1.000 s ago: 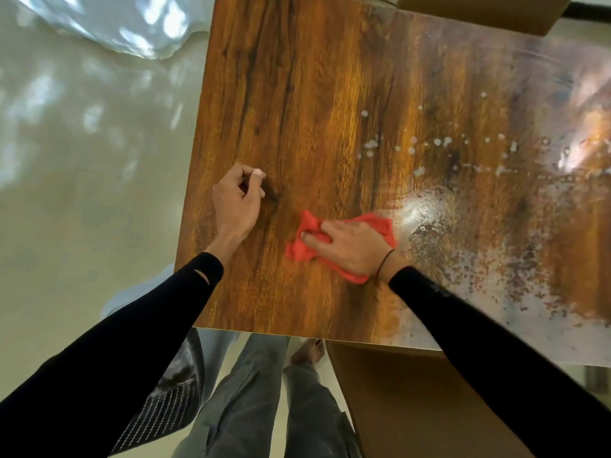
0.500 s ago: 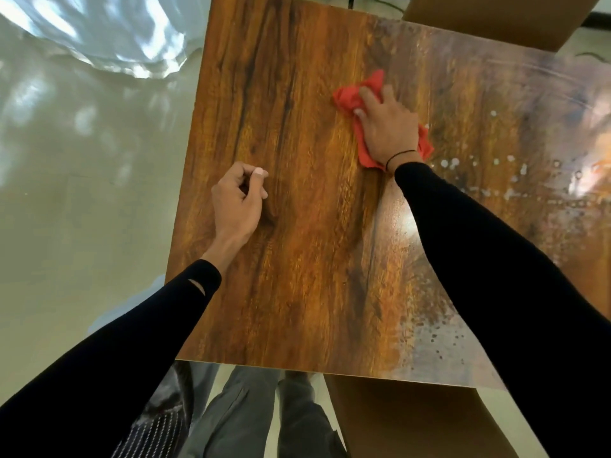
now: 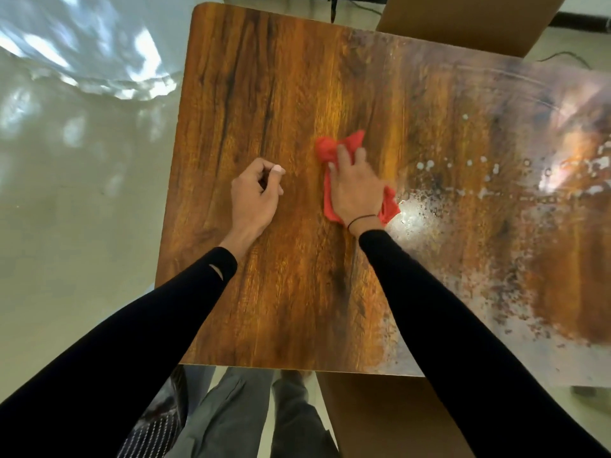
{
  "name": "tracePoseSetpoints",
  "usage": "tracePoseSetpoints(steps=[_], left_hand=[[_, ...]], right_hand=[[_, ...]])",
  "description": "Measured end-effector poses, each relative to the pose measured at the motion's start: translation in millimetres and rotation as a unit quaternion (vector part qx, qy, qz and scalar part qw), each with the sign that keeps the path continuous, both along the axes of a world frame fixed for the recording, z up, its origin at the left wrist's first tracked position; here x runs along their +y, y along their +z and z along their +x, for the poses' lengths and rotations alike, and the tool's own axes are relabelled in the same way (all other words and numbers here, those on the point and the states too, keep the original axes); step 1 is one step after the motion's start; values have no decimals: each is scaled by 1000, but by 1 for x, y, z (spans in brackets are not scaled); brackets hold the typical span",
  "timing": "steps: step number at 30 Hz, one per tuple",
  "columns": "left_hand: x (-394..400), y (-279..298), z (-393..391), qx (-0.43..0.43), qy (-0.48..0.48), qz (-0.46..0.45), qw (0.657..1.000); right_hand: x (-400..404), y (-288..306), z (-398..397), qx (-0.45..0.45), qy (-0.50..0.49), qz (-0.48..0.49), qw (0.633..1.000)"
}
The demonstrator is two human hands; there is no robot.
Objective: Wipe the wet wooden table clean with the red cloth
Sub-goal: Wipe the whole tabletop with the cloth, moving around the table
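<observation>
A wooden worktop is seen from above, from a camera worn on the head. Two arms in long black sleeves are stretched over it from the near edge.

The red cloth is held flat against the worktop near its middle, under the right hand. The fingers of that hand are laid fairly straight and close together over the cloth, pressing down on it rather than gripping it; this hold probably lets the whole palm drive the cloth across the surface. Bunched cloth shows beyond the fingertips and at the wrist side of the hand.

The left hand is rested on the worktop beside it, well apart from the cloth. Its fingers are curled loosely toward the thumb and nothing is seen to be held; it seems to be placed there as a brace for the leaning body.

Left of the cloth the wood looks dry. Just right of the cloth, a wide wet patch is spread, with beaded water droplets and a bright glare. The cloth is judged to be placed at the border of this patch, so much of the wiping seems still to be done.

A cardboard box is seen past the far edge.
</observation>
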State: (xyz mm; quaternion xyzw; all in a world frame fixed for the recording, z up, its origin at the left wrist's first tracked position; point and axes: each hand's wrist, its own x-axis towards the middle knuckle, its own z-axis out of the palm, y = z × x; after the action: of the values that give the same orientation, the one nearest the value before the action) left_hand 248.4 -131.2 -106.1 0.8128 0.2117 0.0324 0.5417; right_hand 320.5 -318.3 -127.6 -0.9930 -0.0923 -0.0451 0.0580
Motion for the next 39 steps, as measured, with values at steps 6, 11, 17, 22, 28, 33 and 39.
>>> tracePoseSetpoints(steps=[6, 11, 17, 22, 28, 33, 39], left_hand=[[-15, -18, -17, 4, -35, 16, 999], [-22, -26, -34, 26, -45, 41, 998], [-23, -17, -42, 9, -52, 18, 998], [-19, -8, -48, -3, -52, 9, 999], [-30, -9, -59, 0, -51, -24, 998], [-49, -6, -75, -5, -82, -12, 997], [-64, -1, -93, -1, -93, 13, 996]], right_hand=[[-46, -29, -76, 61, 287, -4, 956], [-108, -25, -59, 41, 354, -31, 934], [-134, -28, -6, 14, -101, 26, 994], [-131, -29, -40, -14, -341, 37, 939], [-83, -25, -145, 51, -197, 52, 978], [-90, -22, -209, 63, 157, 2, 986], [-171, -19, -201, 78, 306, -40, 948]])
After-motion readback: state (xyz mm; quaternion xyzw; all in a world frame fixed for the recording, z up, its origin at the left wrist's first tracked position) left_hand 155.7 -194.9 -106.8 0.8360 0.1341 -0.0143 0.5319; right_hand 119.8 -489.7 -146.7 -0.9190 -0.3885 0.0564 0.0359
